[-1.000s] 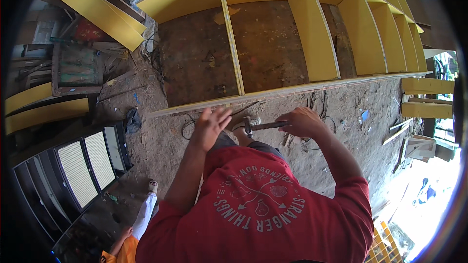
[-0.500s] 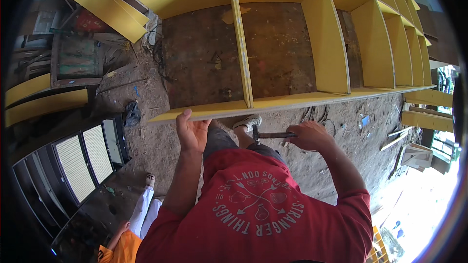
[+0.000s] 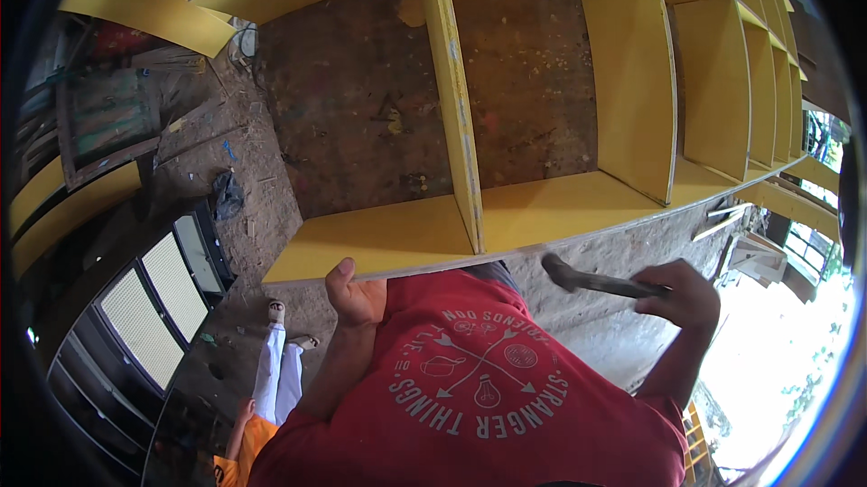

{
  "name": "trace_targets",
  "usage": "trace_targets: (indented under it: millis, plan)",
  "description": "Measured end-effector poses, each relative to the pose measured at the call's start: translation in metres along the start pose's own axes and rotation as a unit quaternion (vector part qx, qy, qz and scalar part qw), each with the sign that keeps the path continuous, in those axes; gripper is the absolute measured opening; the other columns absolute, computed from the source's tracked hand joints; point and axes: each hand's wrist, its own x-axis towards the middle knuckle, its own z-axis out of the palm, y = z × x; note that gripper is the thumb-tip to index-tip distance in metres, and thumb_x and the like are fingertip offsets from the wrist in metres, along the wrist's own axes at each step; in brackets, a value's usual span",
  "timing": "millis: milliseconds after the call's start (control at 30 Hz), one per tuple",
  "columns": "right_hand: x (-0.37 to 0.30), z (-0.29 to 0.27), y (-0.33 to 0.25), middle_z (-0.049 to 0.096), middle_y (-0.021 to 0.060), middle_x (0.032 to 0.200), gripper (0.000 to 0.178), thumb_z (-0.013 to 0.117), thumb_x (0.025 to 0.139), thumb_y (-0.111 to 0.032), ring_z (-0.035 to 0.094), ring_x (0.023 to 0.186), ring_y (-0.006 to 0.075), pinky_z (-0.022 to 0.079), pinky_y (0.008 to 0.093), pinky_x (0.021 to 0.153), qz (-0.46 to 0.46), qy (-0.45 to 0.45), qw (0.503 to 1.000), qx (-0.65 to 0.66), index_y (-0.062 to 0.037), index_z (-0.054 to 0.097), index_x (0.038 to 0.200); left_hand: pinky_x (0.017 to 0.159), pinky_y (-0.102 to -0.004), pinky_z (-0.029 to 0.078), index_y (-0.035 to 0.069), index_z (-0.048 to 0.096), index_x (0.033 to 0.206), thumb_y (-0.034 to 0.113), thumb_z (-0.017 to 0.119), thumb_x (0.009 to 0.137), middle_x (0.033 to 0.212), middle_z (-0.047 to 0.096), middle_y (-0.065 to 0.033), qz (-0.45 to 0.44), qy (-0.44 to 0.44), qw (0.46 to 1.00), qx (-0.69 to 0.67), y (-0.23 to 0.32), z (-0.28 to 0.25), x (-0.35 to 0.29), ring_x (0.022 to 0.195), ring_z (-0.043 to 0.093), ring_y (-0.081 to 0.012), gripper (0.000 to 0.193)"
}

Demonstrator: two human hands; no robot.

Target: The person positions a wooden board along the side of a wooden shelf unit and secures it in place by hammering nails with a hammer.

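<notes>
Ok so far L there's a black cabinet (image 3: 170, 306) w/ pale panels; then a co-worker (image 3: 268, 383) in white pants; L hand (image 3: 361, 299) grips the yellow shelf frame (image 3: 456, 117) by its near edge, thumb on top; hammer (image 3: 598, 282) is near that edge, handle clenched in R hand (image 3: 684, 295).

A narrow gap shows between the hammer (image 3: 605, 282) and the yellow near board (image 3: 560, 211); a yellow divider (image 3: 449, 98) blocks sideways passage along that board.

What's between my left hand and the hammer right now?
Between the left hand and the hammer, the head view shows the red shirt, dark shorts and some ground.
</notes>
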Motion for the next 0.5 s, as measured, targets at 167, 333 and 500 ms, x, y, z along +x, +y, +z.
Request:
trace_targets:
  millis: [167, 333, 500]
  plan:
    - [0.024, -0.061, -0.095, 0.067, 0.0149, 0.073, 0.043, 0.063, 0.104, -0.038, 0.069, 0.07, 0.0338, 0.05, 0.0408, 0.066, 0.176, 0.112, 0.977, -0.039, -0.0009, 0.072, 0.123, 0.114, -0.0473, 0.043, 0.011, 0.064, 0.129, 0.026, 0.066, 0.088, 0.129, 0.067, -0.0032, 0.007, 0.018, 1.0, 0.005, -0.002, -0.003, -0.002, 0.128, 0.06, -0.024, 0.044]
    - [0.104, -0.049, -0.115, 0.069, 0.0156, 0.078, 0.03, 0.064, 0.101, -0.027, 0.069, 0.078, 0.0356, 0.052, 0.0457, 0.072, 0.09, 0.168, 0.916, -0.352, -0.0027, 0.068, 0.118, 0.113, -0.047, 0.044, 0.01, 0.062, 0.13, 0.028, 0.067, 0.086, 0.128, 0.066, -0.005, 0.012, 0.001, 0.998, 0.056, 0.003, 0.017, 0.0, 0.126, 0.06, -0.0253, 0.048]
    - [0.151, -0.002, -0.08, 0.068, 0.0144, 0.082, 0.016, 0.066, 0.09, -0.017, 0.068, 0.082, 0.0335, 0.052, 0.045, 0.074, -0.14, 0.13, 0.805, -0.561, -0.0023, 0.067, 0.095, 0.113, -0.047, 0.044, 0.009, 0.061, 0.133, 0.029, 0.068, 0.085, 0.13, 0.065, -0.0056, 0.014, -0.001, 0.999, 0.045, 0.001, 0.01, -0.002, 0.127, 0.06, -0.0257, 0.052]
